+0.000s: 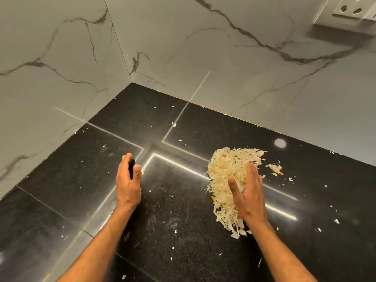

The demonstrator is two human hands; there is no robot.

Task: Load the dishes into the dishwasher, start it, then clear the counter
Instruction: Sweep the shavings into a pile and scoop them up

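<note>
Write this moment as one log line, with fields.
step: clear counter | right hand: open, against scrap pile | left hand: open, apart | counter: loose bits scattered

Black bench [175,231] in a corner: marble-tiled walls [183,47] close it at left and rear. A heap of pale peelings [230,174] occupies the right-centre; loose flakes [274,167] lie just beside it. Open surface runs between heap and left wall.

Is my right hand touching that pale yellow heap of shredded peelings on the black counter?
Touching. The head view shows the right hand pressed edge-on against the heap of shredded peelings, no gap visible.
</note>
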